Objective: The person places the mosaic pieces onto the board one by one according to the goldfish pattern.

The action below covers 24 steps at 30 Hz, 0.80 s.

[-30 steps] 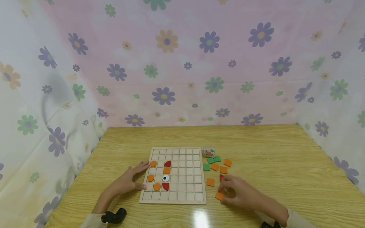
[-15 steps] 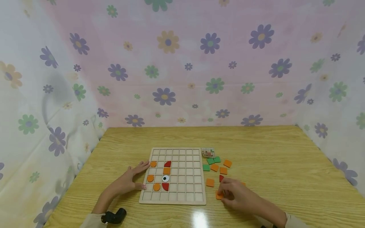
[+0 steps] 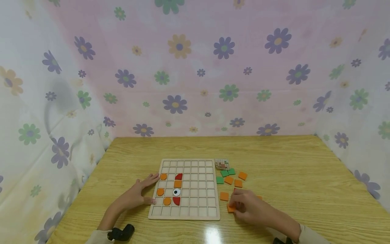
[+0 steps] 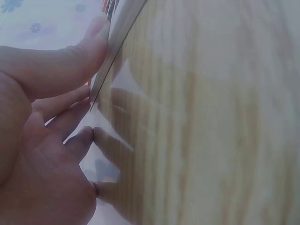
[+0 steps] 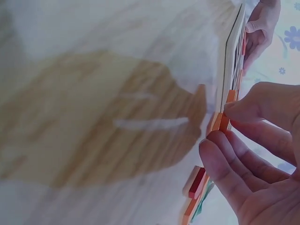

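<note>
My right hand [image 3: 251, 207] pinches an orange square tile [image 3: 230, 208] between thumb and fingers, close to the tabletop right of the board. In the right wrist view the tile's orange edge [image 5: 224, 123] shows between thumb and fingertips. With fingers spread, my left hand [image 3: 135, 194] rests against the left edge of the wooden grid board [image 3: 194, 192]. On the board lie several orange discs [image 3: 160, 192], an orange square [image 3: 177, 183], two red quarter-round tiles [image 3: 176, 201] and a white eye disc [image 3: 176, 192]. My right hand partly hides a red tile [image 5: 197, 183].
Between board and right hand lie loose orange tiles [image 3: 224, 196] and green tiles [image 3: 220, 180]. A small picture card [image 3: 222, 164] sits at the board's far right corner. Flowered cloth [image 3: 195, 78] hangs behind the wooden table [image 3: 274, 162].
My right hand has shifted slightly left with the orange square tile, uncovering part of another orange tile behind it. My left hand stays at the board's edge.
</note>
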Tool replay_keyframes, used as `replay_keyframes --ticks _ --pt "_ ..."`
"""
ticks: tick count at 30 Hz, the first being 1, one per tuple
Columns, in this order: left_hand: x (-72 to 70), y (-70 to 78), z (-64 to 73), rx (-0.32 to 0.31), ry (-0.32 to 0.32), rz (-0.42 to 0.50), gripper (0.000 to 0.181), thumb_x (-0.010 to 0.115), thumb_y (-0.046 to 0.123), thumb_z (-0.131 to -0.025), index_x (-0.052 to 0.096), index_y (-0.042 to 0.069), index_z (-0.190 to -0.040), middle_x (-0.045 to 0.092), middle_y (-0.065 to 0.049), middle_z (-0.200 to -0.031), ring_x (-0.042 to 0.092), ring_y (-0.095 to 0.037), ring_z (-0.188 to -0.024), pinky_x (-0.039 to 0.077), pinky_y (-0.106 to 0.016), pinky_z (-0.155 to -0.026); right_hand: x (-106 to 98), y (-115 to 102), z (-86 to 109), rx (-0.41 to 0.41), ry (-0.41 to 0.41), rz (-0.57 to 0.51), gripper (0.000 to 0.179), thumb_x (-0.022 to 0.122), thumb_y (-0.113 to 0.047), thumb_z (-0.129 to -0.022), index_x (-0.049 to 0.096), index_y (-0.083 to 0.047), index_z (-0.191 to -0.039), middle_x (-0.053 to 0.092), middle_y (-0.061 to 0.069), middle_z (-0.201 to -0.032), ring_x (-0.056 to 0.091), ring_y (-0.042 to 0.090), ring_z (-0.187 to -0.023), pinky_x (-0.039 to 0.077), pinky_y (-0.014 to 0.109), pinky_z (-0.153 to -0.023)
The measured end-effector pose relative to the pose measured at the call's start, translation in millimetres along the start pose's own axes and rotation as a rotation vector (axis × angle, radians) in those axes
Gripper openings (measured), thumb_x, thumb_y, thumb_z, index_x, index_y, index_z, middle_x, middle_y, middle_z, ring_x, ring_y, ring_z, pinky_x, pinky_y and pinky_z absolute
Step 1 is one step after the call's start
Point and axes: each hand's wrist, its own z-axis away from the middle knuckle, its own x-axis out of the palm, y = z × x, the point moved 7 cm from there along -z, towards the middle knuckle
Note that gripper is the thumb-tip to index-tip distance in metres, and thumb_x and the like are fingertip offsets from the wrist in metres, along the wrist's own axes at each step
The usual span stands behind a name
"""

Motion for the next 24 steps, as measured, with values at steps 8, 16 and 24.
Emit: replay_keyframes --ticks 8,16,24 --pt "-0.3 -0.6 0.9 0.006 0.002 0.006 0.085 0.077 0.027 -0.077 0.034 0.01 -0.148 0.023 -0.012 -0.154 0.009 -0.039 -0.142 -0.01 -0.065 -0.106 0.7 -1.9 -11.5 0.041 -0.013 -0.017 0.022 0.068 0.006 -0.075 0.066 -0.014 -0.084 0.056 -0.008 -0.083 0.047 -0.001 -0.065 0.045 0.015 -0.052" --pt "-0.3 -1.4 0.7 0.014 0.0 0.008 0.086 0.077 0.03 -0.077 0.033 0.01 -0.148 0.023 -0.011 -0.155 0.009 -0.037 -0.142 -0.009 -0.065 -0.106 5.0 -2.1 -23.6 0.077 -0.023 -0.038 0.02 0.067 0.005 -0.074 0.067 -0.012 -0.085 0.056 -0.008 -0.085 0.051 0.0 -0.068 0.048 0.015 -0.055" --pt "0.3 -1.8 0.5 0.017 -0.005 0.011 0.085 0.077 0.028 -0.078 0.033 0.011 -0.148 0.024 -0.011 -0.154 0.009 -0.037 -0.142 -0.009 -0.066 -0.105 10.4 -6.0 -36.9 0.047 -0.022 -0.014 0.017 0.069 0.002 -0.075 0.069 -0.011 -0.086 0.057 -0.008 -0.087 0.047 0.001 -0.071 0.046 0.016 -0.059"
